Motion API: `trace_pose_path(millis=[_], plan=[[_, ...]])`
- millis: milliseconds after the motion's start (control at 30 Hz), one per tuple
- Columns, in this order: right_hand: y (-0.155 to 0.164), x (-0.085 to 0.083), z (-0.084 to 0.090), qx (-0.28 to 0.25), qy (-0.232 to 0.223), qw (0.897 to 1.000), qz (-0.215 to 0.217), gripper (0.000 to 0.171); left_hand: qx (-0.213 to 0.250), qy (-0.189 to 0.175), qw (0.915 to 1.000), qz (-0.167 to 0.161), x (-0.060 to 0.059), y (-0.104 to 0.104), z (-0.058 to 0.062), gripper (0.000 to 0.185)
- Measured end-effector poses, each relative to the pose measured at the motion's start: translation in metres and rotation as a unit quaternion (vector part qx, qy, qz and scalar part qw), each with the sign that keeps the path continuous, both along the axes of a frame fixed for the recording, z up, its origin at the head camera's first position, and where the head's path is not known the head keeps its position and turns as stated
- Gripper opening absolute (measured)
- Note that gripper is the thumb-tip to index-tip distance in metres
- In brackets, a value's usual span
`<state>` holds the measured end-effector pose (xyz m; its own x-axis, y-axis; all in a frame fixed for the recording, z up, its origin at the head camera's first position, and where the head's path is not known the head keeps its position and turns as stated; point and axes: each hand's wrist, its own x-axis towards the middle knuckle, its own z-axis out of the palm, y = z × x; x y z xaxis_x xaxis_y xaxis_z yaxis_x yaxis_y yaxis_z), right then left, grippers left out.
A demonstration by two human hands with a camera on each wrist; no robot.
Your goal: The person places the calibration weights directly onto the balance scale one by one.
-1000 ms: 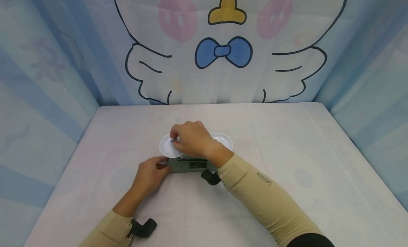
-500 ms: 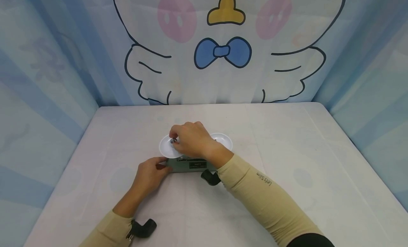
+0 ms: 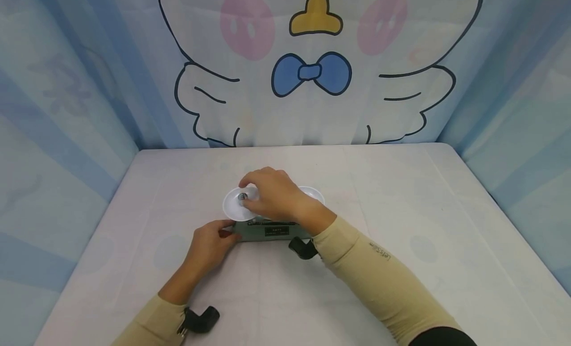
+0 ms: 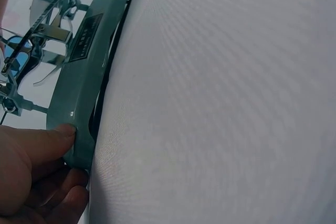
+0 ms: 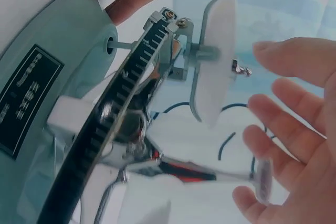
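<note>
A green balance scale [image 3: 260, 233] with a graduated beam stands on the table. On its white left pan [image 3: 230, 207] rests a small metal weight [image 3: 242, 197]. My right hand [image 3: 278, 197] is just beside the weight; in the right wrist view its thumb and fingers are spread, apart from the weight [image 5: 240, 68] and holding nothing. With thumb and fingers, my left hand [image 3: 211, 244] grips the left end of the base [image 4: 79, 103]. Part of the right pan [image 3: 314, 193] and most of the beam are hidden behind my right hand in the head view.
A pale cloth covers the table [image 3: 401, 237]. Patterned curtains close in the far side and both flanks, with a cartoon figure on the back curtain [image 3: 312, 113]. A dark wrist-worn device [image 3: 303, 248] projects near the front of the scale.
My right hand has let go of the metal weight, spread its fingers and drawn slightly right. The weight stays on the left pan. My left hand has not moved.
</note>
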<state>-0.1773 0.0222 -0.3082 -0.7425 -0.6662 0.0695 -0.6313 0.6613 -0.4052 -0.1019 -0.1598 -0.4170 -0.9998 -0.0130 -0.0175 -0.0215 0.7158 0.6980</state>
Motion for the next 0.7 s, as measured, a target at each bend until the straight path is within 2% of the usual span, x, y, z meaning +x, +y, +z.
trace_pose_path(millis=[300,467,700], plan=[[0.036,0.009,0.007,-0.084,-0.038,0.996,-0.002,0.046,-0.010,-0.016,0.9998,0.008,0.000,0.000,0.003,0.042],[0.064,0.015,0.004,-0.114,-0.015,0.993,-0.014,0.049,-0.013,-0.025,0.9996,0.008,0.001,-0.004,0.007,0.045],[0.097,0.026,-0.004,-0.130,0.011,0.991,-0.044,0.046,-0.037,-0.030,0.9988,-0.007,0.005,-0.012,0.023,0.054]])
